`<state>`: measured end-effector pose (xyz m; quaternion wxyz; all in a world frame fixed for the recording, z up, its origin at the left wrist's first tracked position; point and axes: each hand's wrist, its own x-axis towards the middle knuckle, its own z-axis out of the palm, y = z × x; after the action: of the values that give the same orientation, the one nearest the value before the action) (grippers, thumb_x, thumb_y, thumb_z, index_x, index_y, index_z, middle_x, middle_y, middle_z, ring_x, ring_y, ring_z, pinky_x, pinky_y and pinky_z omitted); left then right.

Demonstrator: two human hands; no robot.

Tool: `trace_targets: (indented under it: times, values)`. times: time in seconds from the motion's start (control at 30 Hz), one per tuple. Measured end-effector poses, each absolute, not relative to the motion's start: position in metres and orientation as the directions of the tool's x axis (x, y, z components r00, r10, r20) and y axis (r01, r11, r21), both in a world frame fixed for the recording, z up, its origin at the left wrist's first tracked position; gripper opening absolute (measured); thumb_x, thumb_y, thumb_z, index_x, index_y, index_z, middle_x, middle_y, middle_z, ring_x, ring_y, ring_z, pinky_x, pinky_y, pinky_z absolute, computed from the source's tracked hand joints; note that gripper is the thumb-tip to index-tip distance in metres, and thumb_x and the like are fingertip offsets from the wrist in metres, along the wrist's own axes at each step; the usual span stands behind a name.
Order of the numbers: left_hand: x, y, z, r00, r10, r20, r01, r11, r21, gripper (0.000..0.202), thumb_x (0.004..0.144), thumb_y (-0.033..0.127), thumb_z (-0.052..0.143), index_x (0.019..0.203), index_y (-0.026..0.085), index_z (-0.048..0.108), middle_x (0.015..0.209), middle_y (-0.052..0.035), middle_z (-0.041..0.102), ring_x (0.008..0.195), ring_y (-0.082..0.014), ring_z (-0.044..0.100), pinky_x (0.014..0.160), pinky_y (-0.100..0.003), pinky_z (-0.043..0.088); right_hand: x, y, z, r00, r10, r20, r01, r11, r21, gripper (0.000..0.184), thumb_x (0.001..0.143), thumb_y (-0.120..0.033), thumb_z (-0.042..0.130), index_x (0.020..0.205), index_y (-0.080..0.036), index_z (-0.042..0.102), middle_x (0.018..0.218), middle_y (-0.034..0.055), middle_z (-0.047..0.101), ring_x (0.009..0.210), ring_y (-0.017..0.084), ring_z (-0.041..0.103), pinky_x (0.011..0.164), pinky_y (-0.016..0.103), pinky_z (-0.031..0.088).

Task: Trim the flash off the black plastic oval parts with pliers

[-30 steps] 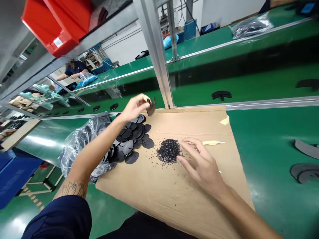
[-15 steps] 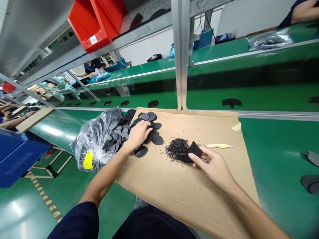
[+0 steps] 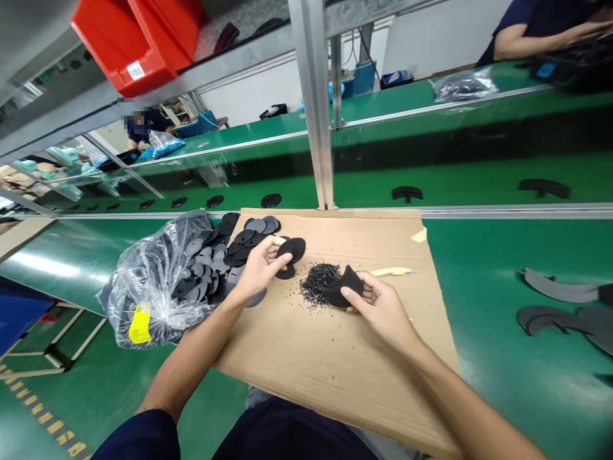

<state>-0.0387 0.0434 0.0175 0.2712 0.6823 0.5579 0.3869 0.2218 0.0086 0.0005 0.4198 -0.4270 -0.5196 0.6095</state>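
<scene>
While pinching a black disc in the left hand, gripping a curved piece in the right hand. Held near black granules.

A big red bin sits up high on a gray shelf, with a white sticker on it. A tall metal post stands to the right. Across the way is a long green surface. Far left, a person in dark clothes is near a blue and clear bag. Far right, another person leans by a black box — a crinkly bag lies near it. Low on the left is something blue. The floor is green — with yellow marks in a row.
</scene>
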Motion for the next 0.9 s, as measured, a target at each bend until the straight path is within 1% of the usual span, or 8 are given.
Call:
trace_targets:
  times: [0.07,0.1,0.23,0.33,0.47,0.6,0.77,0.9]
  values:
    - [-0.015,0.031,0.015,0.130,0.967,0.218,0.276,-0.247,0.929,0.034,0.090,0.049,0.067,0.106,0.022,0.052,0.093,-0.0032,0.070,0.079,-0.0160,0.070,0.064,-0.025,0.058,0.221,0.007,0.001,-0.279,0.955,-0.104,-0.094,-0.135,-0.986,0.037,0.079,-0.051,0.076,0.096,-0.020,0.064,0.095,0.0068,0.075,0.080,0.020,0.072,0.064,0.032,0.062]
    - [-0.004,0.025,0.014,0.153,0.963,0.223,0.232,-0.254,0.939,0.034,0.089,0.047,0.069,0.108,0.023,0.054,0.095,-0.0034,0.071,0.080,-0.0158,0.071,0.067,-0.025,0.058,0.220,0.006,0.002,-0.284,0.952,-0.113,-0.103,-0.147,-0.984,0.037,0.078,-0.050,0.076,0.097,-0.020,0.064,0.095,0.0061,0.075,0.080,0.020,0.072,0.065,0.032,0.062]
    - [0.023,0.007,0.009,0.178,0.931,0.320,0.375,-0.365,0.852,0.029,0.090,0.034,0.070,0.116,0.023,0.061,0.100,-0.0045,0.074,0.081,-0.0153,0.072,0.076,-0.026,0.058,0.220,0.003,0.004,-0.301,0.945,-0.129,-0.103,-0.166,-0.981,0.036,0.079,-0.050,0.075,0.096,-0.020,0.066,0.093,0.0050,0.075,0.084,0.020,0.073,0.074,0.034,0.063]
    - [0.026,0.002,0.004,0.173,0.900,0.399,0.471,-0.432,0.769,0.026,0.091,0.033,0.068,0.114,0.022,0.064,0.105,-0.0068,0.074,0.087,-0.0181,0.071,0.077,-0.028,0.058,0.220,0.001,0.003,-0.306,0.942,-0.135,-0.093,-0.170,-0.981,0.037,0.080,-0.052,0.075,0.094,-0.019,0.065,0.094,0.0054,0.075,0.086,0.020,0.073,0.079,0.035,0.062]
    - [0.025,-0.002,0.000,0.153,0.906,0.395,0.501,-0.416,0.759,0.018,0.092,0.036,0.066,0.104,0.022,0.065,0.092,-0.0045,0.071,0.080,-0.0174,0.066,0.072,-0.028,0.055,0.218,-0.001,0.001,-0.335,0.931,-0.146,-0.070,-0.179,-0.981,0.036,0.081,-0.053,0.074,0.093,-0.020,0.064,0.087,0.0035,0.072,0.081,0.019,0.072,0.078,0.034,0.061]
    - [0.024,-0.005,0.002,0.172,0.908,0.383,0.447,-0.418,0.791,0.014,0.093,0.034,0.065,0.089,0.021,0.063,0.077,-0.0012,0.064,0.071,-0.0151,0.060,0.068,-0.028,0.050,0.217,-0.002,0.002,-0.329,0.936,-0.127,-0.042,-0.149,-0.988,0.034,0.084,-0.052,0.072,0.095,-0.021,0.065,0.090,0.0040,0.072,0.084,0.020,0.071,0.078,0.034,0.060]
    - [0.018,-0.001,0.004,0.123,0.944,0.308,0.261,-0.330,0.907,0.014,0.096,0.035,0.061,0.094,0.022,0.057,0.093,-0.0043,0.063,0.088,-0.0176,0.065,0.079,-0.031,0.055,0.220,0.000,0.003,-0.255,0.961,-0.111,-0.028,-0.122,-0.992,0.026,0.085,-0.044,0.072,0.093,-0.020,0.065,0.093,0.0048,0.074,0.088,0.020,0.071,0.076,0.032,0.058]
    - [0.014,0.006,0.005,0.079,0.971,0.225,0.176,-0.236,0.956,0.023,0.094,0.043,0.064,0.093,0.022,0.055,0.095,-0.0037,0.064,0.084,-0.0165,0.067,0.074,-0.030,0.057,0.221,0.002,0.004,-0.210,0.971,-0.110,-0.037,-0.121,-0.992,0.024,0.084,-0.042,0.072,0.092,-0.020,0.065,0.095,0.0051,0.074,0.090,0.020,0.071,0.078,0.032,0.058]
